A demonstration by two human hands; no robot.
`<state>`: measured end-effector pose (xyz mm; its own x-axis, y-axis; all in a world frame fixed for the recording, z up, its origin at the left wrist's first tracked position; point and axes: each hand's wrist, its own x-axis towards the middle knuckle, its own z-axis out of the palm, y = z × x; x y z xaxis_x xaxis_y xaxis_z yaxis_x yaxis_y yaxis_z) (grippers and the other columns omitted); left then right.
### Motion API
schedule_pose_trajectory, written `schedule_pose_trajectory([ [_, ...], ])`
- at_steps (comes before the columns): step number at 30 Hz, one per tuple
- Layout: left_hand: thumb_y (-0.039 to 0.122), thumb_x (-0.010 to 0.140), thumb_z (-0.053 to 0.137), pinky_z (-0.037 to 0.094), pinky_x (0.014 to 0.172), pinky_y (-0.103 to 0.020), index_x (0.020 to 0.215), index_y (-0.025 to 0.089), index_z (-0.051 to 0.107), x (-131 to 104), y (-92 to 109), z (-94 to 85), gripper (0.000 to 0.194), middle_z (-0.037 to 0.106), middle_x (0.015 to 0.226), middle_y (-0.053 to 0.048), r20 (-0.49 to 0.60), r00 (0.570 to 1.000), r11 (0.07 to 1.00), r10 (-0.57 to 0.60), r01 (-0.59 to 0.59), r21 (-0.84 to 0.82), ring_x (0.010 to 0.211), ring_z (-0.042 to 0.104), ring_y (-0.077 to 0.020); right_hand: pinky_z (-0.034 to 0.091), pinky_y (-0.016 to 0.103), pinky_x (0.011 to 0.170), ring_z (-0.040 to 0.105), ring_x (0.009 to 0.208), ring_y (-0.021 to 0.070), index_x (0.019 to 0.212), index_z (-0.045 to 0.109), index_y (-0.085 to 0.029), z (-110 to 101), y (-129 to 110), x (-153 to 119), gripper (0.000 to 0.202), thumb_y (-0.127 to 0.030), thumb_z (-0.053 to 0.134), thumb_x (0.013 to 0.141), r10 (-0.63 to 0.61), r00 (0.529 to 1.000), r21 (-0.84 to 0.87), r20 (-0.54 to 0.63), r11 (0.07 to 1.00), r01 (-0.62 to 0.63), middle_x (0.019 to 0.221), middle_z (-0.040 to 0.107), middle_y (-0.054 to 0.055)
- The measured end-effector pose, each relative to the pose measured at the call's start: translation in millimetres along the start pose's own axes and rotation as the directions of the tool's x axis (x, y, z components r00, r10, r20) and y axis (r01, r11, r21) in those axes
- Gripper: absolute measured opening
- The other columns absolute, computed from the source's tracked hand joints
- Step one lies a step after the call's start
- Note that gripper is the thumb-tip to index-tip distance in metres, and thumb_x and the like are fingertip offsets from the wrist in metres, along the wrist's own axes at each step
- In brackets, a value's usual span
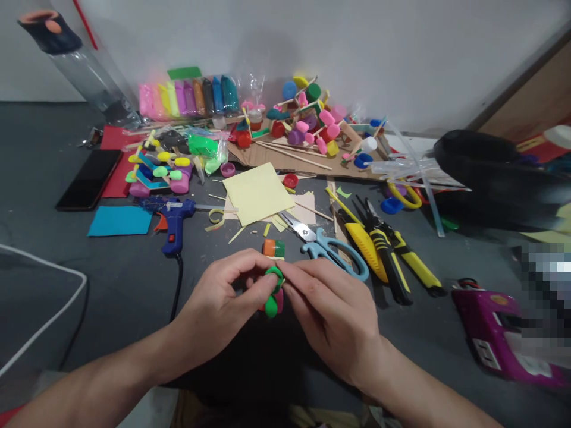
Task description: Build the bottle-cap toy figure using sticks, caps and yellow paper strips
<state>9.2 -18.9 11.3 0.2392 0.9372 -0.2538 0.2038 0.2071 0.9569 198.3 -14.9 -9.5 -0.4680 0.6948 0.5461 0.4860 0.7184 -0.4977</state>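
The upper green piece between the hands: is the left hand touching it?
Touching. The head view shows the left hand with its thumb against the upper green piece.

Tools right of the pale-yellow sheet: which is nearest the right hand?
The scissors with light-blue handles, just beyond the right hand; the yellow-bodied tool and black-and-yellow pliers lie farther to its right.
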Motion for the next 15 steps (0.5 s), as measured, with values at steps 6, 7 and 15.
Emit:
schedule_pose_trajectory([
  [6,0.025,0.097,0.058,0.048,0.071,-0.023,0.09,0.02,0.074,3.4,-2.7,-0.8,0.019,0.065,0.071,0.003,0.108,0.993,0.969,-0.054,0.078,-0.233,0.071,0.059,-0.0113,0.057,0.033,0.083,0.066,0.099,0.0201,0.129,0.063,-0.01,2.0,0.9,0.0,0.034,-0.009,0.057,0.096,-0.012,1.0,0.014,0.008,1.0,0.012,0.11,0.07,0.013],
  [7,0.025,0.097,0.058,0.048,0.07,-0.023,0.088,0.019,0.074,4.1,-3.4,-0.7,0.019,0.065,0.071,0.003,0.124,0.991,0.962,-0.052,0.083,-0.26,0.071,0.059,-0.0109,0.057,0.034,0.085,0.065,0.101,0.0206,0.13,0.062,-0.009,2.3,1.0,0.0,0.034,-0.009,0.056,0.096,-0.011,1.0,0.021,0.016,1.0,0.011,0.112,0.07,0.014],
  [15,0.022,0.094,0.064,0.048,0.068,-0.017,0.095,0.021,0.073,3.8,-4.6,-0.3,0.009,0.07,0.074,0.004,0.075,0.993,0.926,-0.096,0.117,-0.36,0.069,0.059,-0.0073,0.05,0.044,0.105,0.053,0.128,0.0289,0.143,0.048,-0.001,2.1,-0.4,2.6,0.047,-0.026,0.046,0.103,-0.018,0.989,0.024,0.147,1.0,0.015,0.138,0.058,0.023],
])
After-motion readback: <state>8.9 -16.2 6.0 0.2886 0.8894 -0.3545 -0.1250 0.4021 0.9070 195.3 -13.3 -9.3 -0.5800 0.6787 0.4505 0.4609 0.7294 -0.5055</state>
